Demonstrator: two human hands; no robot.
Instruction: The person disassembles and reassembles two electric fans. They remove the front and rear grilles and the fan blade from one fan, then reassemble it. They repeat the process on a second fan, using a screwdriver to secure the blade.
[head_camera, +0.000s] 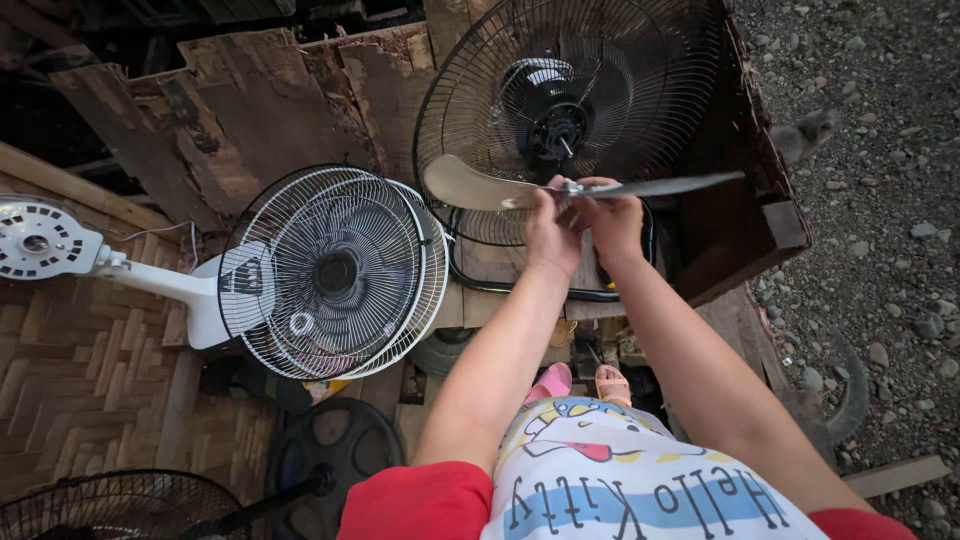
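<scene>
Both hands are clenched on the hub of a loose fan blade (560, 188); the left hand (549, 232) pinches it from the near left side and the right hand (612, 222) from the right, fingertips meeting at the centre, so the grip is closed on the blade at its middle and nowhere else; one pale, translucent vane runs out to the left of the grip and a darker one to the right, both unsupported. Just beyond the grip stands a black fan (570, 105) with only its rear guard on, its motor and bare shaft (553, 128) showing directly behind the hands; the blade hub appears slightly below and nearer than the shaft, apart from it. To the left of the grip a white fan (335, 272) lies tilted on worn wooden boards (280, 100), guard closed; below the forearms a black round base (335, 445) rests by woven matting (80, 370); gravel (880, 200) lies to the right. The risk, as I judge it, is that a pinch this narrow lets the blade tip or twist; a vane could then catch the wire guard, or the hub could meet the shaft off-line and jam; a slip would drop it onto the boards.
</scene>
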